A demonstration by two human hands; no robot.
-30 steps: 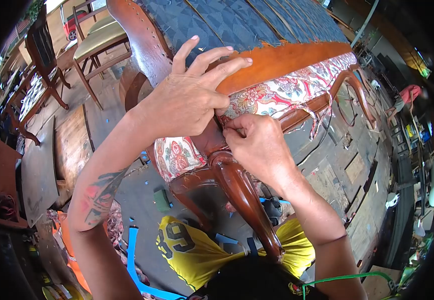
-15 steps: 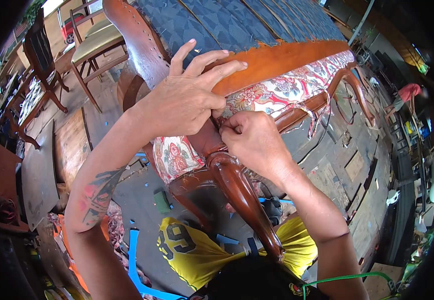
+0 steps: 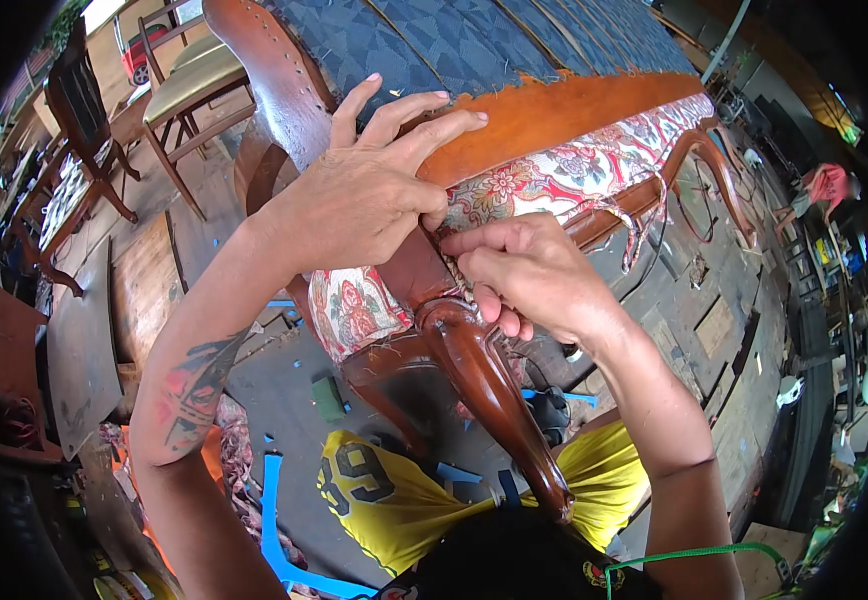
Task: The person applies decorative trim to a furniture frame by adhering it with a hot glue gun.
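A settee-like wooden seat stands before me, with a polished curved leg (image 3: 479,375) pointing down between my knees. Floral fabric (image 3: 554,190) covers its front rail and part of its side. My left hand (image 3: 379,200) rests over the wooden corner block (image 3: 414,270). Its bent index finger presses in at the fabric's end, the other fingers stretch out over the brown panel (image 3: 554,115), and its thumb is hidden. Beside it, my right hand (image 3: 544,270) has index finger and thumb close together at the fabric edge by the block. Their exact grip is partly hidden.
Blue patterned covering (image 3: 484,40) with long slits lies above the panel. A loose floral strip (image 3: 634,235) hangs at the right. Chairs (image 3: 189,100) stand at left. Blue strips (image 3: 272,515) and a green block (image 3: 328,398) lie on the floor. A person (image 3: 824,190) bends at far right.
My right hand has turned and loosened from a tight pinch, its index finger now stretched along the fabric edge and its lower fingers showing. My left hand has barely shifted.
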